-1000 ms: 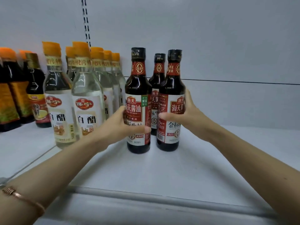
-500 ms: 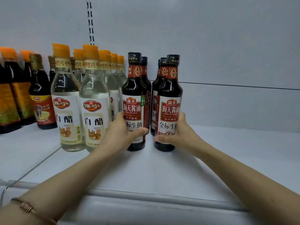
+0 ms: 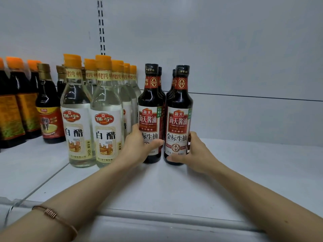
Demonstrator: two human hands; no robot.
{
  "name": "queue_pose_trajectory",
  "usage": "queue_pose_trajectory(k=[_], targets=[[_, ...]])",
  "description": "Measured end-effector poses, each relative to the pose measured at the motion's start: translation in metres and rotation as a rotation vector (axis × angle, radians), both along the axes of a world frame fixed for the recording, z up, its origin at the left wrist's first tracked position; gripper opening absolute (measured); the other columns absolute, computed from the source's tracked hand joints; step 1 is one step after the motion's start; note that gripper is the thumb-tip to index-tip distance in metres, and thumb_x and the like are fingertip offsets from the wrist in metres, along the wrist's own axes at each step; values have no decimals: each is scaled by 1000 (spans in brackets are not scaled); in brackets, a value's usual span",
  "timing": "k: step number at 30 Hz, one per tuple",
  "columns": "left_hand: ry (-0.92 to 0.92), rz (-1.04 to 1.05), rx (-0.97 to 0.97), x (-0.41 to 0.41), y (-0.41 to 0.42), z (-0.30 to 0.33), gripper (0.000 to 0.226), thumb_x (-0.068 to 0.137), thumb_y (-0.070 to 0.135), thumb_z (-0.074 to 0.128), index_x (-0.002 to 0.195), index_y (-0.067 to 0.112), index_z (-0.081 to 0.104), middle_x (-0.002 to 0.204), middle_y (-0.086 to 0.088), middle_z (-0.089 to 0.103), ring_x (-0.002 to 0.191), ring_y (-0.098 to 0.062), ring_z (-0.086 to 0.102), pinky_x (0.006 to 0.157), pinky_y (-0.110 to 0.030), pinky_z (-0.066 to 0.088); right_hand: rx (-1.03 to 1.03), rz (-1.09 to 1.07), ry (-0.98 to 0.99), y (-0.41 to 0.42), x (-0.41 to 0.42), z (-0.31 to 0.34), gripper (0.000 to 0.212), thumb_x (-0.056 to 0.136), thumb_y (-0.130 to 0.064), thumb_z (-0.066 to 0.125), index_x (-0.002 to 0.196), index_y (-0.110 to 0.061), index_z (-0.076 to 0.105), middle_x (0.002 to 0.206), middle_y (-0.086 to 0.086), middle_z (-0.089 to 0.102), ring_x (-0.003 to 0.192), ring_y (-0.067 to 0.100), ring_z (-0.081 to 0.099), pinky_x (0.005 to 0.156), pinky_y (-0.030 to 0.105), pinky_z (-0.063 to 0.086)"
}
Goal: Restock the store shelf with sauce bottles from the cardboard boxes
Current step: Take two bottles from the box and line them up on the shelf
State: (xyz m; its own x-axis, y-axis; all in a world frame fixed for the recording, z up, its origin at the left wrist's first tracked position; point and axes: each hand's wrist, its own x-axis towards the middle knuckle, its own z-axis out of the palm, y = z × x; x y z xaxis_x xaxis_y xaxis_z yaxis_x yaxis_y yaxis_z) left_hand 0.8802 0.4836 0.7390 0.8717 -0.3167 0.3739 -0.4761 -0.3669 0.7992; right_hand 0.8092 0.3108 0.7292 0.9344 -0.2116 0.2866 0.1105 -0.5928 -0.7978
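The left hand (image 3: 138, 145) covered the lower label of the left soy bottle (image 3: 150, 109), and its fingers lay out of sight behind the glass. The rear soy bottles (image 3: 172, 84) showed only slivers of neck and shoulder. The picture's left edge cut off the dark bottles (image 3: 7, 109). The rear vinegar bottles (image 3: 130, 95) were mostly screened.
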Motion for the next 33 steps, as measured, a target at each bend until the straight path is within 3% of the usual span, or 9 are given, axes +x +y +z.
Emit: queue_pose_trajectory(k=[3, 9, 12, 15, 22, 27, 30, 33], targets=[[-11, -7, -17, 0, -2, -1, 68, 82, 31, 75, 136, 15, 37, 127, 4, 58, 104, -5, 51, 86, -22, 40, 18, -8, -21, 0, 1, -2, 69, 71, -20, 86, 119, -24, 36, 107, -19, 52, 92, -7, 55, 67, 8, 46], [-22, -9, -54, -1, -3, -3, 68, 83, 31, 73, 138, 15, 36, 126, 7, 56, 102, -3, 48, 87, -19, 39, -5, -20, -38, -1, 3, -4, 69, 70, -22, 86, 120, -24, 38, 108, -19, 51, 90, -7, 55, 65, 6, 46], [-26, -19, -62, -2, -3, -5, 67, 83, 30, 73, 137, 16, 38, 122, 10, 55, 103, -2, 49, 82, -15, 39, -33, -37, -32, -4, 5, -6, 77, 67, -30, 88, 126, -22, 40, 118, -12, 53, 99, 1, 57, 71, 10, 48], [-30, -19, -60, -1, -3, -6, 69, 82, 31, 74, 138, 17, 37, 121, 11, 54, 104, -3, 49, 85, -19, 39, -56, -43, -36, -7, 7, -8, 81, 65, -34, 89, 129, -23, 41, 125, -7, 54, 105, 6, 57, 76, 15, 50], [-30, -6, -69, 1, -3, -8, 70, 82, 31, 74, 138, 16, 36, 129, 4, 56, 105, -5, 49, 89, -22, 39, -61, -50, -40, -9, 9, -10, 83, 64, -34, 89, 130, -21, 40, 127, -5, 52, 108, 11, 58, 80, 18, 51], [-4, 21, -7, -2, -4, -7, 68, 83, 36, 72, 138, 13, 37, 131, 2, 57, 113, -12, 55, 92, -26, 43, -90, -43, -35, -8, 5, -10, 78, 64, -35, 89, 124, -23, 40, 123, -4, 51, 105, 11, 58, 87, 28, 53], [30, 53, 48, -4, -7, -3, 66, 85, 39, 69, 138, 14, 39, 132, 2, 58, 118, -18, 56, 93, -29, 44, -136, -43, -32, -6, 2, -7, 82, 59, -48, 88, 124, -23, 44, 121, -4, 52, 106, 11, 59, 90, 35, 54], [93, 85, 103, -8, -8, -1, 64, 85, 43, 67, 137, 14, 43, 130, 1, 60, 119, -20, 57, 96, -33, 46, -140, 34, -3, -18, 11, -15, 105, 42, -84, 72, 128, -30, 46, 123, -5, 57, 110, 12, 60, 92, 39, 55]])
